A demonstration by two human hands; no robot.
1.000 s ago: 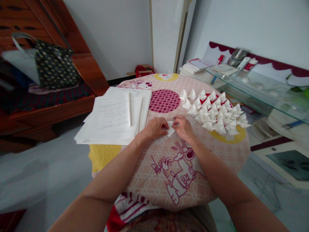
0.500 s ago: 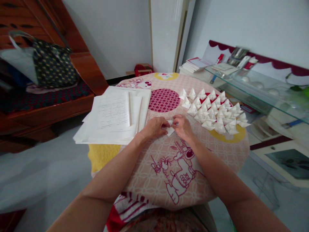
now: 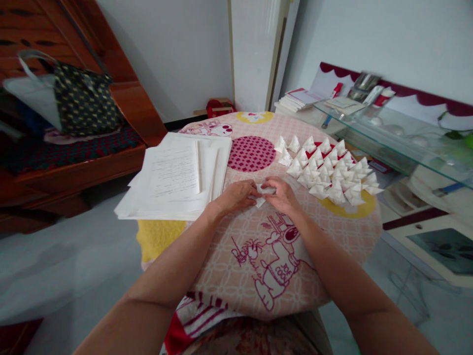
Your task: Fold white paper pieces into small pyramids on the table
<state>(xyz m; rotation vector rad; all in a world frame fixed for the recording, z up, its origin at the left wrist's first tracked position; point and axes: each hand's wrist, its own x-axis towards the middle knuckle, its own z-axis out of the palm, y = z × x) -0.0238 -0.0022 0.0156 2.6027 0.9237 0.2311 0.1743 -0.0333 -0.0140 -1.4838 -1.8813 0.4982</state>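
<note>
My left hand [image 3: 236, 195] and my right hand [image 3: 281, 195] meet over the middle of a round table covered with a pink cartoon-print cloth [image 3: 273, 256]. Both pinch one small white piece of folded paper [image 3: 263, 193], which is partly hidden by my fingers. Just beyond my right hand lie several white folded paper triangles [image 3: 328, 170] in rows. A thick stack of white sheets [image 3: 177, 175] rests on the table's left side, close to my left hand.
A glass shelf [image 3: 399, 135] with books and small items runs along the right. At the left stands a wooden bench [image 3: 74, 158] carrying a dark patterned bag [image 3: 79, 101]. The floor around the table is pale grey.
The small paper piece has been lifted and folded up a little between my fingers. My hands stay in the same place.
</note>
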